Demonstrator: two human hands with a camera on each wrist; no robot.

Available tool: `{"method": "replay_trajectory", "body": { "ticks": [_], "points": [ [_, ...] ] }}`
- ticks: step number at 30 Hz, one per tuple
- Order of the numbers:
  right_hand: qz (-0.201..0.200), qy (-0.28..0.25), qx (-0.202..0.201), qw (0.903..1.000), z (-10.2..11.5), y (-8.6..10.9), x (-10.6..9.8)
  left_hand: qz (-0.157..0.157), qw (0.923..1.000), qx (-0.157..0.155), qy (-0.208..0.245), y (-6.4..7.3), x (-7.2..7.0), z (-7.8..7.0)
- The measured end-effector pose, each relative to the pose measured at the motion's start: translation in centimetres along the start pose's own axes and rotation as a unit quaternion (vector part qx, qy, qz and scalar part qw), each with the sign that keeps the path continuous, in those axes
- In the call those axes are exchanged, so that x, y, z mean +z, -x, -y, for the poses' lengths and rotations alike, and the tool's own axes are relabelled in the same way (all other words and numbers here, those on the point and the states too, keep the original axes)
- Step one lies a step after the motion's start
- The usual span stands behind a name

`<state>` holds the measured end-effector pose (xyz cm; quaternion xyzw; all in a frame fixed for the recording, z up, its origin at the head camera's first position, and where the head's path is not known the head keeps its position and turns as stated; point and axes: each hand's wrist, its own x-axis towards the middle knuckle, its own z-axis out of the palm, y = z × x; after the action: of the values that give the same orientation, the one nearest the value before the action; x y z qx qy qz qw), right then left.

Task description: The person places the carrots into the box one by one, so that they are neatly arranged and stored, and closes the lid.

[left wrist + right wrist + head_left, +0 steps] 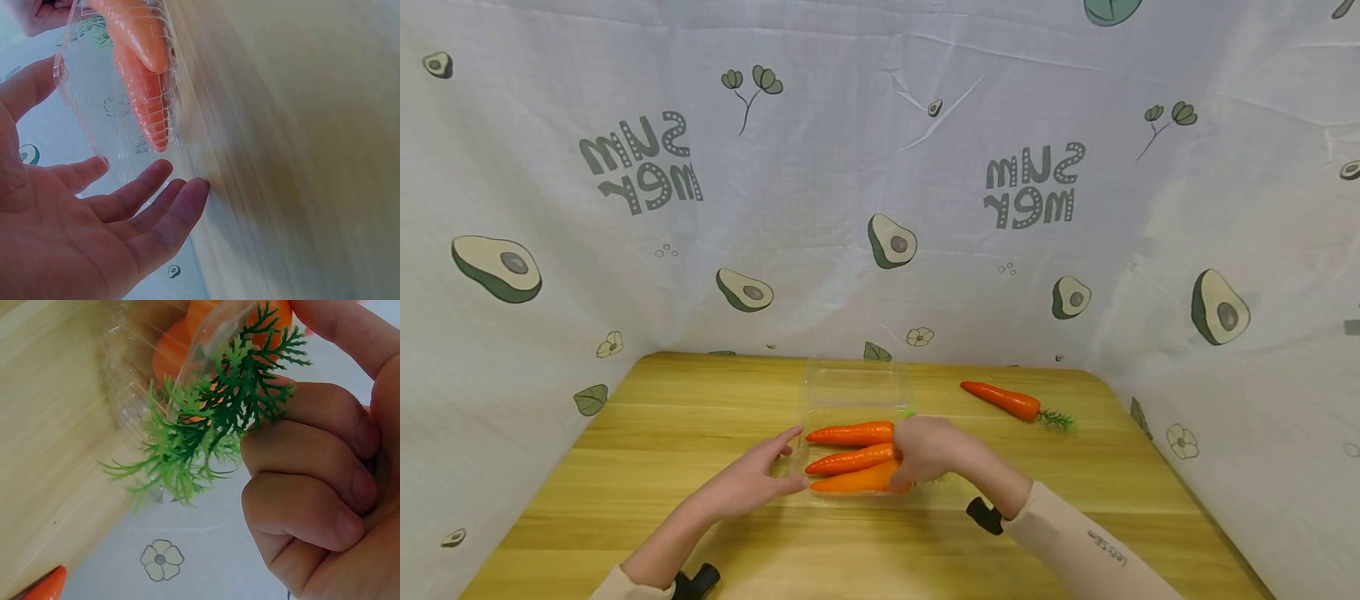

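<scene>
A clear hinged plastic box (857,385) lies on the table with its lid tilted up at the back. Inside it are three orange carrots with green tops: a rear carrot (850,433), a middle carrot (852,459) and a front carrot (857,481). My right hand (927,450) is over their thick ends, its thumb and forefinger pinching a carrot; the contact is partly hidden. In the right wrist view, its other fingers (306,447) curl beside green leaves (231,394). Spread and relaxed, my left hand (747,479) touches the box's left rim with thumb and forefinger.
Another carrot (1003,401) with a leafy top lies apart on the table, behind and right of the box. Around the wooden table (715,408) hangs a white cloth (820,183) printed with avocados.
</scene>
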<state>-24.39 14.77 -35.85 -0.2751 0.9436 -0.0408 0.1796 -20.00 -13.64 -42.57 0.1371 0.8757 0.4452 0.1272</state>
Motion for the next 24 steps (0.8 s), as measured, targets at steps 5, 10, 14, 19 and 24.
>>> {"method": "replay_trajectory", "body": {
  "ticks": [5,10,14,19,24],
  "points": [
    [0.001,-0.003,-0.004,1.0,0.09,-0.1,0.15,-0.002,1.0,0.003,-0.003,-0.11,0.05,0.09],
    [-0.006,-0.009,0.003,0.9999,0.12,-0.25,0.33,-0.001,1.0,0.007,-0.004,-0.06,0.0,0.02],
    [-0.011,-0.005,0.008,0.9999,0.11,-0.43,0.6,0.0,1.0,0.008,-0.003,0.13,-0.09,-0.2],
    [-0.032,0.027,0.016,0.999,0.24,-0.43,0.89,-0.001,1.0,0.006,-0.002,0.28,-0.08,-0.3],
    [-0.049,0.056,0.023,0.997,0.5,-0.28,0.95,-0.003,1.0,0.005,-0.003,0.25,-0.01,-0.19]
  ]
}}
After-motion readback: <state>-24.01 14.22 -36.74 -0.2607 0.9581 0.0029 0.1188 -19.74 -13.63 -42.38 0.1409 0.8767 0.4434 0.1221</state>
